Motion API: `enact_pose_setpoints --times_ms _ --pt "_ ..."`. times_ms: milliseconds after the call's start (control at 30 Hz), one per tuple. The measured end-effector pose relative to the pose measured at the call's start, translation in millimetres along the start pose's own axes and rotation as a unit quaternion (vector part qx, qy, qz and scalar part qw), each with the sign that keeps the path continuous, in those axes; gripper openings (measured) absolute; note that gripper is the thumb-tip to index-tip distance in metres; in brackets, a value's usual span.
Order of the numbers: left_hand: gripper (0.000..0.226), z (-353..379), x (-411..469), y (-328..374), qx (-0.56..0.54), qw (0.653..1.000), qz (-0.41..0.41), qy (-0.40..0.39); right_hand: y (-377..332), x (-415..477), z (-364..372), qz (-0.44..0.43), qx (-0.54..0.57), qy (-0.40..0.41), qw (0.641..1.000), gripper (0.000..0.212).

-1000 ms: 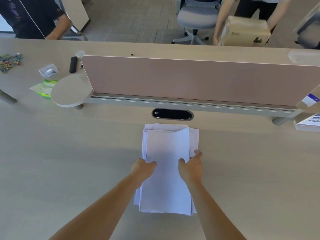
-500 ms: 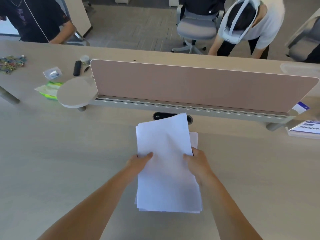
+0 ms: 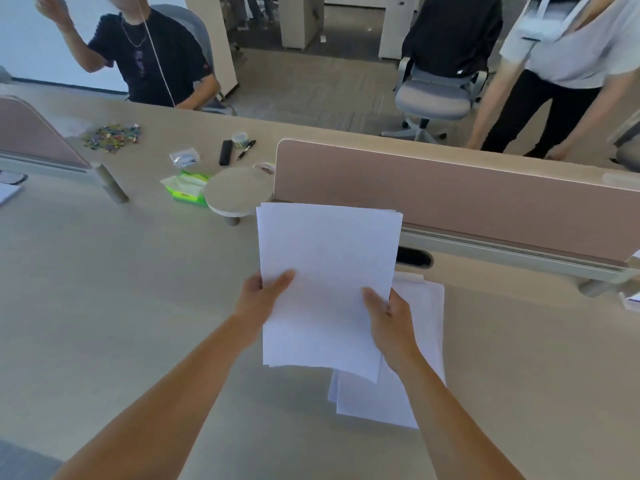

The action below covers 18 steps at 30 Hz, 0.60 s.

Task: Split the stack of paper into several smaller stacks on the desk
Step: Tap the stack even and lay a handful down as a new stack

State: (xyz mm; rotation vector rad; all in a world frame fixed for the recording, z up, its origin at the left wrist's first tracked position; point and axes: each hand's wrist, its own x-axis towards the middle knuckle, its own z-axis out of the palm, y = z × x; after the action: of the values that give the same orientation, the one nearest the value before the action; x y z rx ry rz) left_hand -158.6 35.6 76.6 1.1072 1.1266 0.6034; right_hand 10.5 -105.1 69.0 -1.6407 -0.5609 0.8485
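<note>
Both hands hold a sheaf of paper [image 3: 325,285] up off the desk [image 3: 121,306]; the left hand [image 3: 258,296] pinches its left edge, thumb on top, and the right hand [image 3: 389,315] pinches the right edge the same way; the rest of the stack [image 3: 420,344] lies flat on the desk just below and to the right, near the pink divider [image 3: 467,199]; a green tissue pack [image 3: 185,190] sits further left.

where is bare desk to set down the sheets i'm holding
Widest bare desk: left of your left hand and the held sheets, in front of the green tissue pack and round shelf. Also right of the remaining stack, before the divider. Crowded far left: clips, pen, pouch.
</note>
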Motion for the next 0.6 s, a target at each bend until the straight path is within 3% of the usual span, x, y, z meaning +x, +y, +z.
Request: enact_pose_setpoints --times_ms 200,367,600 --pt "0.023 -78.9 -6.1 -8.5 0.013 0.998 0.058 -0.021 2.6 -16.4 64.2 0.02 0.001 -0.012 1.0 0.024" --pt "0.054 -128.4 -3.9 -33.9 0.033 0.997 0.027 -0.062 20.1 -28.8 103.3 0.105 0.022 -0.035 0.994 0.031" --pt "0.053 -151.5 -4.9 -49.5 -0.022 0.994 0.038 -0.1 19.7 -41.3 130.6 0.077 0.043 -0.006 0.996 0.048"
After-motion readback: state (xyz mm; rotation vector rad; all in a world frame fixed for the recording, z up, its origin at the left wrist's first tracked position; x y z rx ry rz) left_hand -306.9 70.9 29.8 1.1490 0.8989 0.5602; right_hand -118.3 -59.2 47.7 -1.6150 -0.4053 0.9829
